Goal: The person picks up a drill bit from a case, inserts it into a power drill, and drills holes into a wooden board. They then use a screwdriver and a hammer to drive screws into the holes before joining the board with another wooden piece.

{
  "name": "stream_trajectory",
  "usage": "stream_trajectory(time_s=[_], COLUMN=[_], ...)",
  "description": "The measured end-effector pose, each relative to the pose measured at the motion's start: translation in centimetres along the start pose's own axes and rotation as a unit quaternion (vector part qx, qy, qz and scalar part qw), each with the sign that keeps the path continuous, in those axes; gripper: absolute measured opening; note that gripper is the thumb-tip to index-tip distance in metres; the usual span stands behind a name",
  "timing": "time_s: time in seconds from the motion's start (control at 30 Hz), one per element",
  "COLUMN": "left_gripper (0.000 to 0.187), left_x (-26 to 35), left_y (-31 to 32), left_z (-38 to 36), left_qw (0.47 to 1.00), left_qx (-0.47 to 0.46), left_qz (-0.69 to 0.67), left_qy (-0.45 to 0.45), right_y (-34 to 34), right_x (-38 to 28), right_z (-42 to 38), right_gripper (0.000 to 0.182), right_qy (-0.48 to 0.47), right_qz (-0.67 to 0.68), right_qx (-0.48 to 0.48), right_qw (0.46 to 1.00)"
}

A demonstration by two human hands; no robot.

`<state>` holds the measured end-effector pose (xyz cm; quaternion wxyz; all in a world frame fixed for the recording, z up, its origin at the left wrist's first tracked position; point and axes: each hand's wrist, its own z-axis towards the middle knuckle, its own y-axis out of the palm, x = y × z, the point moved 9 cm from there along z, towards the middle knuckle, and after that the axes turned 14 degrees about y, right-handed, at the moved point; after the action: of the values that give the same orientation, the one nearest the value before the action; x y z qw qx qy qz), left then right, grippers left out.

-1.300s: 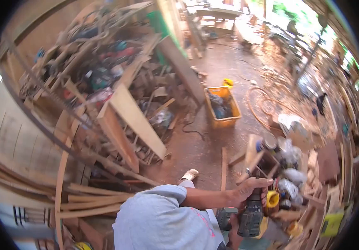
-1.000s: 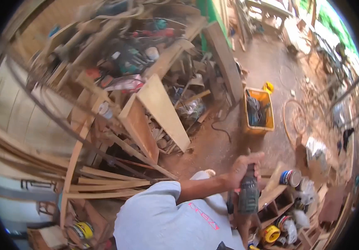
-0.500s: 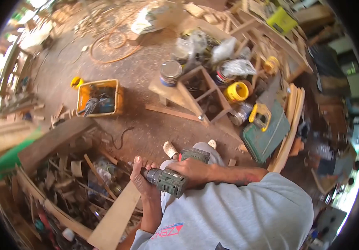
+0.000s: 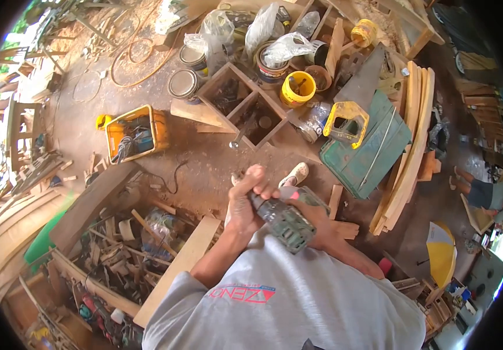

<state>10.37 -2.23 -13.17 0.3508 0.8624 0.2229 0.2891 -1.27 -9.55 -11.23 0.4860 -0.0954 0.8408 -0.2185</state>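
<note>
A dark green cordless drill [image 4: 289, 228] is held in front of my grey shirt, its chuck end pointing up and to the left in the view. My left hand [image 4: 243, 205] is closed around the chuck, with the thumb on the far side. Whether a bit sits in the chuck is hidden by those fingers. My right hand [image 4: 316, 220] wraps the drill's handle, and the battery base shows partly beyond it. Below my left forearm a pale wooden board [image 4: 176, 271] lies across a heap of offcuts [image 4: 120, 233].
A yellow crate [image 4: 159, 133] of tools stands on the floor ahead left. Farther ahead are a divided wooden box [image 4: 241, 106], paint cans [image 4: 183, 85] and a yellow bucket [image 4: 289, 98]. A yellow-handled handsaw [image 4: 363, 112] rests on a green case [image 4: 344, 169], beside long planks [image 4: 404, 169].
My view has turned, so the surroundings shift. The drill and both hands appear farther right, with the chuck end angled more upward. My left fingers now cover the chuck more fully.
</note>
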Motion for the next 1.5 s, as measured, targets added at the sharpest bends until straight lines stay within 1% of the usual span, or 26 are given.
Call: stream_trajectory(time_s=[0.03, 0.07, 0.1, 0.13, 0.2, 0.23, 0.27, 0.33, 0.37, 0.43, 0.57, 0.67, 0.73, 0.77, 0.8, 0.83, 0.87, 0.93, 1.07, 1.13, 1.27, 1.33, 1.37, 1.4, 1.47, 1.5], left_gripper=[0.008, 0.008, 0.008, 0.012, 0.011, 0.011, 0.011, 0.013, 0.014, 0.016, 0.016, 0.016, 0.015, 0.016, 0.017, 0.017, 0.017, 0.015, 0.015, 0.016, 0.024, 0.027, 0.025, 0.025, 0.022, 0.019], left_x=[-1.5, -2.5, -3.8, -5.0, -6.7, -7.3, -7.8, -8.1, -8.0, -7.1, -5.4, -3.9, -2.9, -2.5, -1.9, -1.6, -1.3, -0.7, 0.5, 1.0, 0.4, -0.3, -0.3, -0.8, -0.8, -0.7], left_y=[0.7, 0.6, 1.0, 1.5, 1.4, 1.7, 2.0, 2.5, 2.5, 3.3, 4.2, 3.7, 2.7, 2.9, 3.2, 3.1, 2.8, 2.6, 3.3, 4.2, 3.3, 3.7, 4.2, 3.7, 3.8, 3.7], left_z=[-0.1, 0.1, 0.3, 0.3, 0.2, 0.3, 0.3, 0.6, 0.8, 1.1, 2.3, 3.0, 3.9, 4.3, 4.7, 5.1, 5.3, 5.8, 6.7, 7.0, 8.0, 7.3, 7.0, 6.9, 7.7, 8.5], left_qw=[1.0, 1.0, 0.999, 0.996, 0.997, 0.997, 0.996, 0.996, 0.996, 0.993, 0.986, 0.983, 0.983, 0.986, 0.985, 0.982, 0.981, 0.979, 0.973, 0.967, 0.963, 0.964, 0.957, 0.951, 0.948, 0.949], left_qx=[-0.01, -0.006, -0.033, -0.059, -0.034, -0.043, -0.053, -0.049, -0.037, -0.021, -0.059, -0.04, -0.043, -0.066, -0.089, -0.1, -0.095, -0.096, -0.1, -0.14, -0.119, -0.098, -0.14, -0.146, -0.225, -0.226], left_qz=[0.005, 0.008, -0.01, -0.029, -0.024, -0.021, -0.017, -0.02, 0.022, 0.087, 0.11, 0.113, 0.098, 0.05, 0.002, 0.008, 0.004, -0.005, -0.002, -0.026, 0.036, -0.006, -0.034, -0.03, 0.016, 0.067], left_qy=[-0.017, -0.009, -0.032, -0.054, -0.059, -0.064, -0.07, -0.077, -0.082, -0.079, -0.111, -0.139, -0.148, -0.147, -0.148, -0.159, -0.166, -0.177, -0.207, -0.21, -0.238, -0.248, -0.253, -0.271, -0.225, -0.21], right_y=[-0.8, -1.6, -2.7, -3.2, -4.7, -5.3, -5.4, -5.8, -5.8, -5.9, -4.4, -2.9, -2.1, -1.6, -1.0, -0.4, 0.1, 0.8, 1.4, 0.9, 1.6, 1.8, 1.7, 2.6, 2.5, 1.7], right_x=[1.1, 2.1, 2.1, 2.6, 2.8, 2.7, 2.8, 3.4, 3.4, 2.6, 2.6, 2.0, 1.5, 1.2, 1.5, 1.7, 1.2, 0.7, -0.3, -1.6, -0.2, 0.1, 0.3, 1.5, 2.4, 0.6], right_z=[-0.5, -0.9, -1.2, -1.5, -2.6, -2.8, -3.1, -3.1, -2.9, -2.7, -1.6, -0.8, 0.3, 0.8, 1.2, 1.3, 1.3, 1.5, 1.4, 1.3, 1.2, 1.2, 0.9, 0.9, 1.1, 2.4], right_gripper=[0.067, 0.064, 0.06, 0.06, 0.055, 0.049, 0.049, 0.042, 0.042, 0.038, 0.037, 0.037, 0.034, 0.034, 0.033, 0.033, 0.033, 0.033, 0.033, 0.032, 0.034, 0.038, 0.038, 0.04, 0.042, 0.044], right_qy=[0.022, 0.044, 0.022, 0.017, -0.035, -0.03, -0.029, -0.001, -0.002, -0.029, 0.018, 0.045, 0.064, 0.069, 0.096, 0.127, 0.136, 0.183, 0.222, 0.178, 0.21, 0.217, 0.227, 0.283, 0.34, 0.266], right_qz=[0.009, 0.016, 0.017, 0.019, -0.023, -0.004, -0.001, -0.016, -0.014, -0.02, 0.016, 0.005, 0.062, 0.059, 0.09, 0.121, 0.119, 0.056, 0.079, 0.08, 0.121, 0.136, 0.139, 0.18, 0.225, 0.217], right_qx=[-0.006, -0.012, 0.008, 0.003, 0.045, 0.052, 0.05, 0.064, 0.066, 0.114, 0.103, 0.106, 0.104, 0.104, 0.104, 0.104, 0.104, 0.126, 0.122, 0.145, 0.172, 0.194, 0.205, 0.158, 0.134, 0.122], right_qw=[1.0, 0.999, 1.0, 1.0, 0.998, 0.998, 0.998, 0.998, 0.998, 0.993, 0.994, 0.993, 0.991, 0.99, 0.986, 0.979, 0.978, 0.973, 0.964, 0.97, 0.955, 0.947, 0.942, 0.929, 0.903, 0.931])
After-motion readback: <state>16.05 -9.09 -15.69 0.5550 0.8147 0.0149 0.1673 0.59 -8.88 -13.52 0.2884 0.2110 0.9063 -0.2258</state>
